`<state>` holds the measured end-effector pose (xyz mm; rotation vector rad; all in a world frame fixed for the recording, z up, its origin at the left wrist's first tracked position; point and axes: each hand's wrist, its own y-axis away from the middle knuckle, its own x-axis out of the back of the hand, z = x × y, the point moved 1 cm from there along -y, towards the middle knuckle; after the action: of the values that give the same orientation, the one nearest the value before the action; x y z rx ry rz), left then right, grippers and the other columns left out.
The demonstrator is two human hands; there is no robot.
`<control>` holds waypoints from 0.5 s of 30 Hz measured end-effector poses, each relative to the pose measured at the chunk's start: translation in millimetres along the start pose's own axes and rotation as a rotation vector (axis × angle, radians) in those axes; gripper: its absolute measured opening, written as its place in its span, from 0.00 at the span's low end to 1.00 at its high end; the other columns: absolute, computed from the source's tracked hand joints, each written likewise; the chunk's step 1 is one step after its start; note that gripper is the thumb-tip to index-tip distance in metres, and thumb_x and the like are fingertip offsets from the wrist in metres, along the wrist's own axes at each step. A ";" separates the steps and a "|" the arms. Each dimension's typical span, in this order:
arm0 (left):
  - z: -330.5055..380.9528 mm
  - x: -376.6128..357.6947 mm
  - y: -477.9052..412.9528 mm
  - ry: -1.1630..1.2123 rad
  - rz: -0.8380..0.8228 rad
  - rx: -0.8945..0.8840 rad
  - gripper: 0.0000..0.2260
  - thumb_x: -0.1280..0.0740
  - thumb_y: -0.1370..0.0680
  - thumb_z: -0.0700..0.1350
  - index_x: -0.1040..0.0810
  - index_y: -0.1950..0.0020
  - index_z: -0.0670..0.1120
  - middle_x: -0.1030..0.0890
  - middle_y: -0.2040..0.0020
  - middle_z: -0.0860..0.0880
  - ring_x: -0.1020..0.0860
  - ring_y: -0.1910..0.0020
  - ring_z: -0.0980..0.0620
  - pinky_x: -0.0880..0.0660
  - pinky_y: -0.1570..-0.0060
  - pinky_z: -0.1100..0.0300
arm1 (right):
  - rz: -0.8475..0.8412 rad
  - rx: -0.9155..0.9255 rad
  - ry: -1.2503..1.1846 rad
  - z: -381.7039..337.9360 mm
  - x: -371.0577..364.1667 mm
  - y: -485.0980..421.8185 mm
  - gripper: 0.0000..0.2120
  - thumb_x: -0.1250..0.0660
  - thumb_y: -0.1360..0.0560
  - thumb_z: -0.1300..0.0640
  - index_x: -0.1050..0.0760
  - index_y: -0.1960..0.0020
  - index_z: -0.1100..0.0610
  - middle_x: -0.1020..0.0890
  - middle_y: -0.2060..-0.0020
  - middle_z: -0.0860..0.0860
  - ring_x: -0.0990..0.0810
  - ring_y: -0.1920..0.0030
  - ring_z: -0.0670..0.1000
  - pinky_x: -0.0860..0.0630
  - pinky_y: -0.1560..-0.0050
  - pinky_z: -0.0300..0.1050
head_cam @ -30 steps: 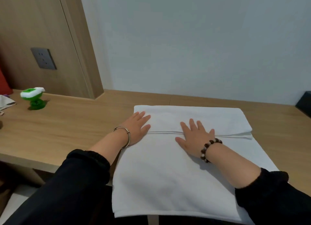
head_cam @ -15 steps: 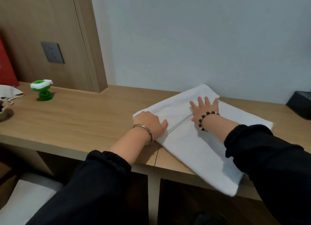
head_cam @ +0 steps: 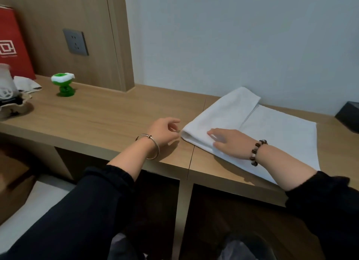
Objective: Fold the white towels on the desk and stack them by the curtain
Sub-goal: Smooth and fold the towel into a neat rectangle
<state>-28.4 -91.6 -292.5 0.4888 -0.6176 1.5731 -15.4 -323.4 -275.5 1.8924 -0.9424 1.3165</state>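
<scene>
A folded white towel [head_cam: 272, 127] lies askew on the right part of the wooden desk [head_cam: 106, 114], one flap doubled over its far left side. My right hand [head_cam: 229, 143], with a bead bracelet, rests flat on the towel's near left corner, fingers straight and pointing left. Just left of that folded corner, my left hand [head_cam: 165, 131], with a metal bangle, hovers over the desk. Its fingers are loosely curled and hold nothing. No curtain is in view.
A green toy [head_cam: 63, 84], a crumpled white cloth [head_cam: 27, 84], a red bag [head_cam: 13, 45] and a white appliance [head_cam: 5, 84] stand at the desk's far left. A black box [head_cam: 347, 115] sits at the right edge. A wall socket [head_cam: 75, 42] is on the wood panel.
The towel has been turned and slid toward the right. My left hand came off the towel to its left. My right hand moved from the towel's middle to its near left corner.
</scene>
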 end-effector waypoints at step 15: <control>25.6 -26.3 -11.3 -0.413 0.066 -0.153 0.06 0.39 0.28 0.38 0.22 0.60 0.43 0.20 0.58 0.43 0.25 0.58 0.44 0.38 0.66 0.59 | 0.570 -0.041 0.308 -18.1 22.1 1.6 0.13 0.41 0.22 0.61 0.24 0.40 0.55 0.18 0.54 0.56 0.22 0.53 0.59 0.32 0.61 0.45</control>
<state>-16.0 -127.7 -288.7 0.6901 -1.0693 1.4815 -20.3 -313.7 -249.0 1.3738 -1.3833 1.8309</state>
